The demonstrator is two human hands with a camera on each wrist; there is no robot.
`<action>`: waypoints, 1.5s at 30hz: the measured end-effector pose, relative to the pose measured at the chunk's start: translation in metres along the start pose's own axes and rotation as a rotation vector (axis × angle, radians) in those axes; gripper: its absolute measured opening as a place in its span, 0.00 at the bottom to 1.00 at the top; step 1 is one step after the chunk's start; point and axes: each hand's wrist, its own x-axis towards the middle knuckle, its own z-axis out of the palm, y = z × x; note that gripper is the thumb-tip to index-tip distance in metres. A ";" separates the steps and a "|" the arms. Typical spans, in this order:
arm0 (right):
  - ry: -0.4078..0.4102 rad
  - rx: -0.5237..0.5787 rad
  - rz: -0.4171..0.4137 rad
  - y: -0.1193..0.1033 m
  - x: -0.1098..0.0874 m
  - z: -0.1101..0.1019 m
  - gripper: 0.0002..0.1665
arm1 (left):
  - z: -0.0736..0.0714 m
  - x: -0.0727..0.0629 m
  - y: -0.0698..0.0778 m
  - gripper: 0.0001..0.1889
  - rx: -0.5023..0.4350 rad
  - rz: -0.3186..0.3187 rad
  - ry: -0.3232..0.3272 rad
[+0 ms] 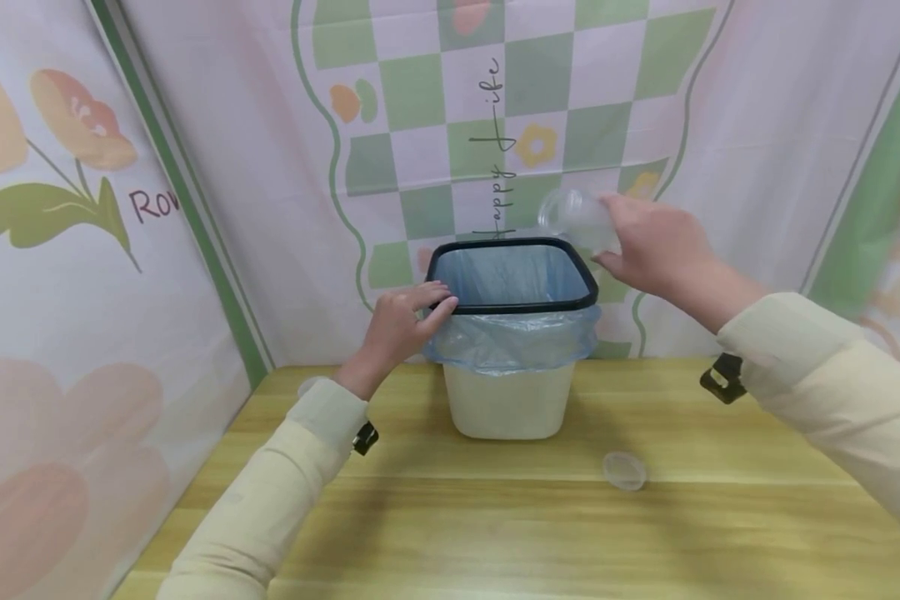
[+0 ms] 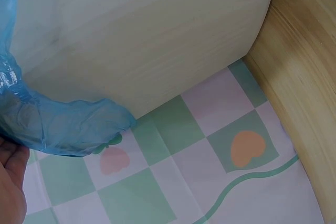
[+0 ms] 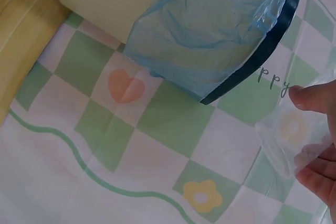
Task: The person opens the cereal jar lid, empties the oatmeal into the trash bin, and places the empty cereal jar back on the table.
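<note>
A pale bin (image 1: pixel 510 404) stands on the table, lined with a translucent blue bag (image 1: pixel 513 337) folded down under its black rim (image 1: pixel 521 308). My left hand (image 1: pixel 407 321) rests on the rim's left front corner, fingertips over the edge. Only part of the left hand (image 2: pixel 13 182) shows beside the bag in the left wrist view. My right hand (image 1: pixel 656 242) grips a clear plastic jar (image 1: pixel 570 215) lying sideways, its mouth pointing left, above the rim's right back corner. Thumb and fingers of the right hand (image 3: pixel 317 140) close around the jar (image 3: pixel 278 140) in the right wrist view.
A round clear lid (image 1: pixel 624 471) lies on the wooden table (image 1: pixel 480 533) in front of the bin, to the right. Another clear object (image 1: pixel 312 385) is partly hidden behind the left sleeve. A printed curtain (image 1: pixel 420 83) hangs close behind the bin.
</note>
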 end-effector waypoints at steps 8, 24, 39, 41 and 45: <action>-0.016 0.189 0.175 0.008 -0.020 0.004 0.37 | 0.000 0.000 0.000 0.10 -0.001 0.005 0.003; -0.069 0.390 0.449 0.022 -0.082 0.037 0.36 | 0.002 0.001 -0.002 0.10 0.010 0.027 0.011; -0.105 0.528 0.587 0.025 -0.136 0.093 0.38 | 0.002 -0.001 -0.002 0.10 0.008 0.041 0.026; -0.109 0.552 0.603 0.026 -0.143 0.101 0.39 | 0.002 -0.001 -0.002 0.10 0.010 0.041 0.028; -0.123 0.586 0.625 0.028 -0.155 0.117 0.42 | 0.002 -0.001 -0.002 0.10 0.006 0.038 0.029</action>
